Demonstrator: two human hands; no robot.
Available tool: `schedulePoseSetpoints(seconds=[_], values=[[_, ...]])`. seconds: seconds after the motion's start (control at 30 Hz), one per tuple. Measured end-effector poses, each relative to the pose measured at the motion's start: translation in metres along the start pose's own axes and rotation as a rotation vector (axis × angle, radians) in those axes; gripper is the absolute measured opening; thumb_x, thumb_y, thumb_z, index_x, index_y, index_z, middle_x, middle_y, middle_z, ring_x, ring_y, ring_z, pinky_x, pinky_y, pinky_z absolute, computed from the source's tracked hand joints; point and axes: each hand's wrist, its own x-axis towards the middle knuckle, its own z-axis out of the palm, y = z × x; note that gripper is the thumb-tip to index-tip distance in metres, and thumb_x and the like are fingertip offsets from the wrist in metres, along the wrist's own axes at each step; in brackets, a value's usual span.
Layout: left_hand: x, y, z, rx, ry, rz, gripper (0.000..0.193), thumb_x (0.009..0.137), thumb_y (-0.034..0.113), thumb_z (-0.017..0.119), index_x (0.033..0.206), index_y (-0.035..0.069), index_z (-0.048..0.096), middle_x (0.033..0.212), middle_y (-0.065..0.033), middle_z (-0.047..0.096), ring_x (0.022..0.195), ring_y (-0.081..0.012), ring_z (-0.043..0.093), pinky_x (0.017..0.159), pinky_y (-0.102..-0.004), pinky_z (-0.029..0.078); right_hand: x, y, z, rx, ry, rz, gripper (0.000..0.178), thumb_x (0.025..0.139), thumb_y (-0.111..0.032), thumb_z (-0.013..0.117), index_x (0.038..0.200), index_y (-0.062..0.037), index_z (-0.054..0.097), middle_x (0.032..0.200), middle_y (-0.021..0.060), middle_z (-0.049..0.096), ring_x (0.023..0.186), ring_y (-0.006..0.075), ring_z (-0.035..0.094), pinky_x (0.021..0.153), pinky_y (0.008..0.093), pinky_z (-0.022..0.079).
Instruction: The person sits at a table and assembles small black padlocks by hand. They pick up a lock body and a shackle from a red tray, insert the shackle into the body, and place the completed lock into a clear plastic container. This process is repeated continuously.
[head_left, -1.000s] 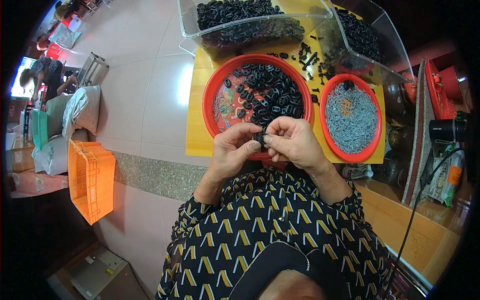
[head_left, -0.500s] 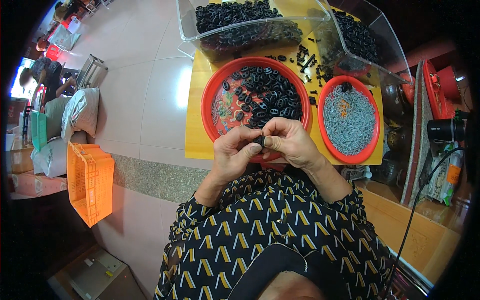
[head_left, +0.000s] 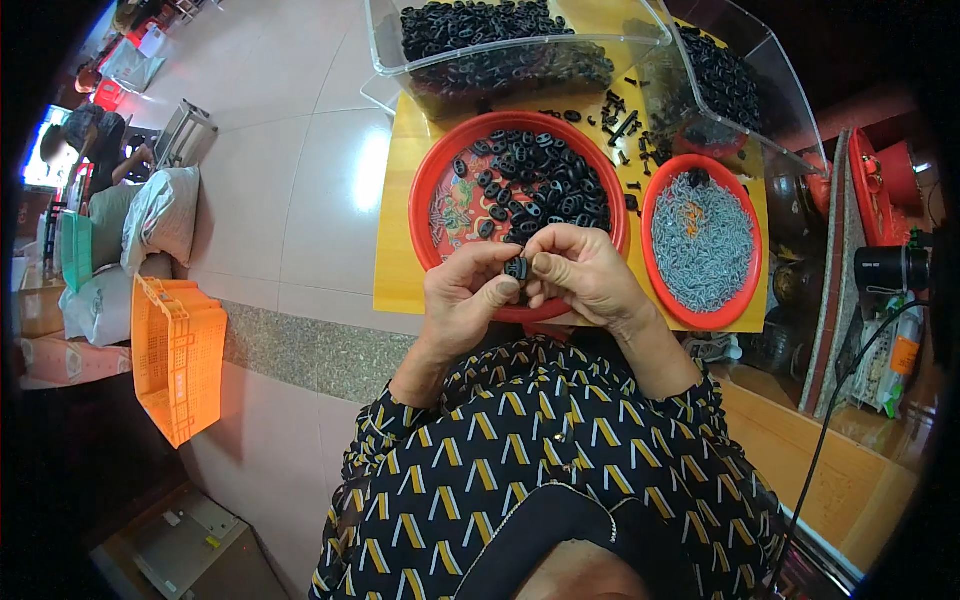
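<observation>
Between the thumb and fingers of my left hand [head_left: 458, 300] is a small black oval plastic piece [head_left: 516, 268], held over the near rim of a round red tray [head_left: 422, 215]. Close against its right side, my right hand [head_left: 598, 285] is pinched shut, thumb against fingers; whatever sits in that pinch is hidden or too small to name. Loose black oval pieces [head_left: 570, 192] with two holes are heaped in the round tray, mostly on its right side. To the right, an oval red tray [head_left: 757, 245] holds many small silvery screws [head_left: 700, 265] and a few orange bits.
Two clear plastic bins, one at the back [head_left: 520, 55] and one at the back right [head_left: 770, 110], hold more black parts. Black bolts [head_left: 625, 128] lie scattered on the yellow table [head_left: 398, 190]. An orange crate [head_left: 185, 360] stands on the floor at left. Another person [head_left: 95, 140] sits farther off.
Both hands stay together, shifted only slightly. The black piece has tilted in my left fingers and shows more of its face. The whole view has moved a little.
</observation>
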Motion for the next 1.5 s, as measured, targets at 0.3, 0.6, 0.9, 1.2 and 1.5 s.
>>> schedulePoseSetpoints(seconds=[0.3, 0.6, 0.9, 1.2, 1.5], values=[[-0.008, -0.005, -0.002, 0.081, 0.044, 0.009, 0.028, 0.079, -0.002, 0.057, 0.106, -0.002, 0.051, 0.085, -0.0026, 0.056, 0.073, -0.0066, 0.053, 0.063, -0.0192, 0.044, -0.006, -0.004, 0.014, -0.259, 0.09, 0.04, 0.014, 0.083, -0.012, 0.056, 0.084, 0.0015, 0.056, 0.07, 0.0022, 0.055, 0.058, 0.0065, 0.054, 0.05, 0.0198, 0.047], [-0.006, 0.007, -0.031, 0.558, 0.219, 0.221, 0.028, 0.076, -0.003, 0.059, 0.103, -0.001, 0.053, 0.081, -0.0052, 0.055, 0.069, -0.0112, 0.053, 0.061, -0.0211, 0.043, -0.002, -0.089, 0.0, -0.264, 0.323, -0.436, 0.013, 0.081, -0.01, 0.048, 0.074, -0.0002, 0.053, 0.062, 0.0073, 0.054, 0.052, 0.0139, 0.052, 0.049, 0.0247, 0.044], [0.037, 0.025, -0.049, 1.502, -0.145, 0.444, 0.01, 0.064, 0.008, 0.062, 0.072, 0.004, 0.059, 0.076, -0.0093, 0.054, 0.074, -0.0233, 0.051, 0.066, -0.0335, 0.042, 0.015, -0.088, -0.015, -0.338, 0.412, -0.406, 0.01, 0.082, -0.008, 0.054, 0.085, 0.0003, 0.058, 0.071, 0.0068, 0.058, 0.058, 0.0114, 0.055, 0.05, 0.0222, 0.046], [0.065, 0.011, -0.05, 1.736, -0.406, 0.31, 0.011, 0.065, 0.015, 0.058, 0.067, 0.004, 0.058, 0.074, -0.0083, 0.054, 0.076, -0.0231, 0.05, 0.066, -0.0335, 0.039, 0.029, -0.025, -0.006, -1.531, 0.242, -0.565, 0.008, 0.073, -0.008, 0.057, 0.077, -0.0011, 0.058, 0.075, 0.0146, 0.055, 0.074, 0.0312, 0.054, 0.066, 0.0384, 0.043], [0.062, 0.008, -0.049, 1.726, -0.355, 0.415, 0.009, 0.066, 0.011, 0.057, 0.069, 0.003, 0.055, 0.073, -0.0097, 0.051, 0.073, -0.0252, 0.049, 0.065, -0.0349, 0.039, 0.032, -0.022, -0.01, -1.711, 0.276, -0.562, 0.007, 0.073, -0.008, 0.057, 0.075, -0.002, 0.057, 0.076, 0.0145, 0.053, 0.077, 0.0313, 0.052, 0.069, 0.0392, 0.043]])
